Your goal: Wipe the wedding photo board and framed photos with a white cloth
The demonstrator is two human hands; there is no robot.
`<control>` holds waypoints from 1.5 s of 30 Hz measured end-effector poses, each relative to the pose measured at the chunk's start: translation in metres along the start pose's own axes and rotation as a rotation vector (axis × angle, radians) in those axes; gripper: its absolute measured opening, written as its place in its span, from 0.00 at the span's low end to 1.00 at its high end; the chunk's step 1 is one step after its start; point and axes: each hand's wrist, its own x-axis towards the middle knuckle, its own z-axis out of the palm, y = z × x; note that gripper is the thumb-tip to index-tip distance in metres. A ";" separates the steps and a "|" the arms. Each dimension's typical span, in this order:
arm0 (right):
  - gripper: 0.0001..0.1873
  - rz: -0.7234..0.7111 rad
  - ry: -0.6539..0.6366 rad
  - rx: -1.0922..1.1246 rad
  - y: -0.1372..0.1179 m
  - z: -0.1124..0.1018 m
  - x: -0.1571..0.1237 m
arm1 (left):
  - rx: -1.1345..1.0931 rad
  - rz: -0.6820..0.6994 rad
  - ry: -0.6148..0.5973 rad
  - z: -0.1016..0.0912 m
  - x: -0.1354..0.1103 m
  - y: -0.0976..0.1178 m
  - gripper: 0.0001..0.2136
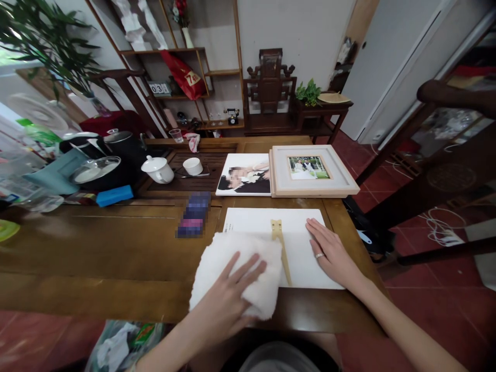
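Head view: the left hand [230, 292] lies palm down on a white cloth [269, 287], fingers spread and pointing forward and to the right, its forearm coming in from the lower left. The cloth covers the left part of a white board [300, 248] and spills over that board's edge onto the table [116, 253]. The right hand [329, 253], a ring [319, 255] on one finger, rests flat on the board's right side, fingers stretched and close together, slanting forward and to the left; its forearm enters from the lower right. Between the hands runs a gold strip [281, 243], partly beside the cloth. Beyond the board sits a frame [341, 168].
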 end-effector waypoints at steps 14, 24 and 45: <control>0.24 0.002 0.004 0.004 -0.001 -0.002 0.001 | 0.017 -0.155 -0.001 -0.015 0.069 -0.081 0.17; 0.25 -0.005 0.016 0.003 0.001 0.001 0.000 | -0.088 -0.147 0.016 -0.006 0.066 -0.042 0.16; 0.24 0.001 0.013 0.021 0.000 0.000 0.000 | 0.037 -0.234 0.078 0.006 0.130 -0.044 0.17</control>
